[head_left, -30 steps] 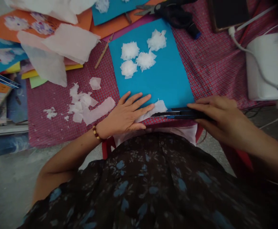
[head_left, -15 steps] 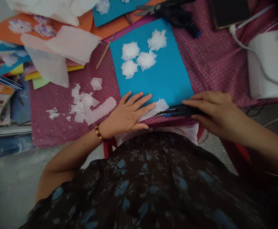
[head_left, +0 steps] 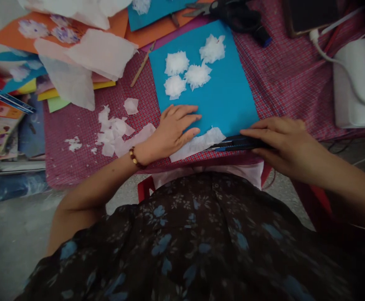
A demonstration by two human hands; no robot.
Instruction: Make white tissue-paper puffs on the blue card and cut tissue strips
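- Since a second ago: left hand [head_left: 173, 129] has slid up onto the blue card [head_left: 213, 90], fingers now curled instead of flat; white tissue strip [head_left: 197, 143] more exposed; right hand [head_left: 281, 140] barely moved.
- Far left: stack of books and printed sheets [head_left: 0, 125] at the table edge, grey floor [head_left: 9, 234] below.
- Upper left: orange sheet [head_left: 59, 29], crumpled white tissue sheets [head_left: 85, 62] lying over coloured paper.
- Surface: red checked cloth [head_left: 282, 79], white tissue scraps [head_left: 113, 131] scattered just left of the left hand.
- Wooden stick [head_left: 142, 65] beside the card's left edge.
- Blue card lies centre; four white tissue puffs [head_left: 193, 69] clustered on its upper part.
- Left hand presses the card's lower left corner, fingers together, thumb side touching the strip.
- Right hand grips a black-and-blue utility knife [head_left: 232, 143], laid along the card's near edge, tip at the strip.
- Top: black scissors [head_left: 232, 14].
- Right: white box [head_left: 358, 83] with white cable [head_left: 333, 56] across it.
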